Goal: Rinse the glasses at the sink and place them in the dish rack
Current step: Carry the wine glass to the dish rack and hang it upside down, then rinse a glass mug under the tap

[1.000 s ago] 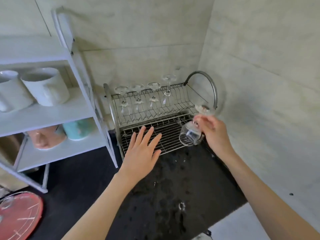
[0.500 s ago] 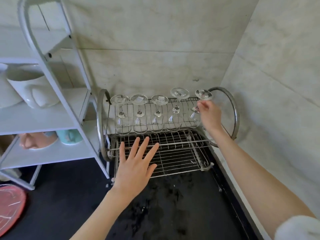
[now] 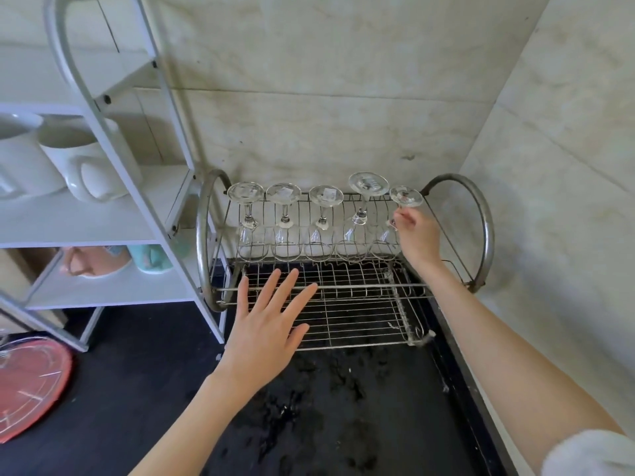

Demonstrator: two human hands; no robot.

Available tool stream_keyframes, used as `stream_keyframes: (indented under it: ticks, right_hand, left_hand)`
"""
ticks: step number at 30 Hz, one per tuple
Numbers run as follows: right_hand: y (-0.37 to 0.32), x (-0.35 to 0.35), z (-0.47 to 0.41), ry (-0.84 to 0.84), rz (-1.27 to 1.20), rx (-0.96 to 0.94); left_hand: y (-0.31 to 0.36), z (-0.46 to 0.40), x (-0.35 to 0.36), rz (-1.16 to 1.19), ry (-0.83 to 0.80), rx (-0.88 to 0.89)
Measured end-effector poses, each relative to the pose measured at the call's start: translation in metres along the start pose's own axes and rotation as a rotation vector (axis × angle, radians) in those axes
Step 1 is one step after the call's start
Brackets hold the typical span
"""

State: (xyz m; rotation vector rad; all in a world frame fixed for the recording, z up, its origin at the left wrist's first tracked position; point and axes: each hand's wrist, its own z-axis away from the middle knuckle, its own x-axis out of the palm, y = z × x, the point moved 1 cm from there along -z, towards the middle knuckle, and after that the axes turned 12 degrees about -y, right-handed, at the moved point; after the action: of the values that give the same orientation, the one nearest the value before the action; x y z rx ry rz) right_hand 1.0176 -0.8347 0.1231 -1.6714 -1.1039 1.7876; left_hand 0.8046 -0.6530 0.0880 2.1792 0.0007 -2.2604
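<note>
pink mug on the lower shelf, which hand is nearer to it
Left. The left hand hovers over the dish rack, just right of the pink mug; the right hand is at the far-right glass.

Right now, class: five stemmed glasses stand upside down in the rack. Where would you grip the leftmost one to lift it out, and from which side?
Grip the leftmost glass by its stem, just under the upturned foot, coming from the front. The bowl sits down between the dish rack wires and a neighbouring glass stands close on its right, so only the stem is likely free. The right hand pinches the rightmost glass this way.
</note>
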Motion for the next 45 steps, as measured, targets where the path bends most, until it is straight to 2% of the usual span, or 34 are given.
stream_keyframes:
  ticks: [9,17,20,25,33,39,45]
  right_hand:
    - [-0.003,-0.008,0.037,-0.074,0.069,0.031]
    - [-0.023,0.005,0.116,-0.178,0.347,-0.235]
    - [-0.037,0.019,0.145,-0.246,0.434,-0.321]
    - [-0.052,0.058,0.205,-0.344,0.468,-0.439]
    - [-0.090,0.140,0.337,-0.520,0.462,-0.660]
    - [-0.138,0.207,0.449,-0.713,0.347,-0.804]
    - [-0.200,0.279,0.523,-0.872,0.265,-0.949]
  left_hand:
    - [-0.001,0.002,-0.002,-0.005,-0.049,-0.014]
    - [0.005,0.004,-0.022,0.099,-0.133,-0.036]
    - [0.015,0.030,-0.032,0.165,-0.080,-0.076]
    - [0.014,0.113,-0.011,0.263,-0.011,-0.193]
    - [-0.017,0.295,0.024,0.226,-0.011,-0.477]
    - [-0.039,0.445,0.027,0.203,0.009,-0.711]
    - [-0.071,0.559,0.031,0.233,0.035,-0.957]
